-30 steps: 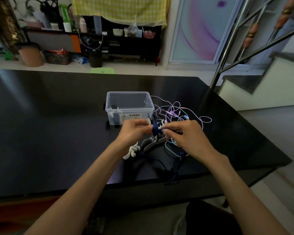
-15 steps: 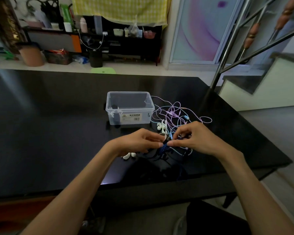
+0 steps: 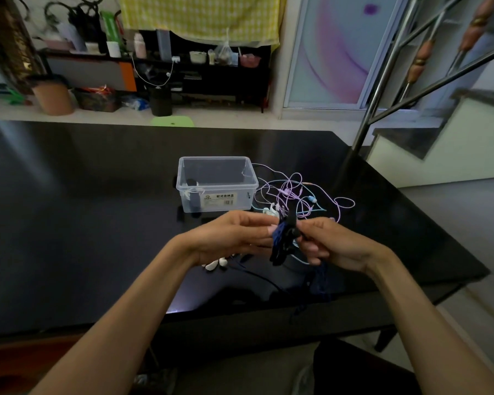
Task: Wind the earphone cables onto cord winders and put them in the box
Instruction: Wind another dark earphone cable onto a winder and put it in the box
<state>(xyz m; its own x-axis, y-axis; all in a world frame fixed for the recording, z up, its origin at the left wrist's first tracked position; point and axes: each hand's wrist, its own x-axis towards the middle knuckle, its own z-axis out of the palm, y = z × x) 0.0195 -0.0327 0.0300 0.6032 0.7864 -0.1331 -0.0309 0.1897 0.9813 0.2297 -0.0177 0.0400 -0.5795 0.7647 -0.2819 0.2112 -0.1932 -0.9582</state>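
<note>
Raised since earlier, hands hover above black table.

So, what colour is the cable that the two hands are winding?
Dark blue cable, seen in the head view, held between the left hand and right hand.

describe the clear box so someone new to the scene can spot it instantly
Start at the black table; near its middle, just beyond the person's left hand and right hand, stands the clear plastic box. It is lidless, with a white printed label on its front wall. The loose pink and blue earphone cables lie tangled right beside it.
</note>
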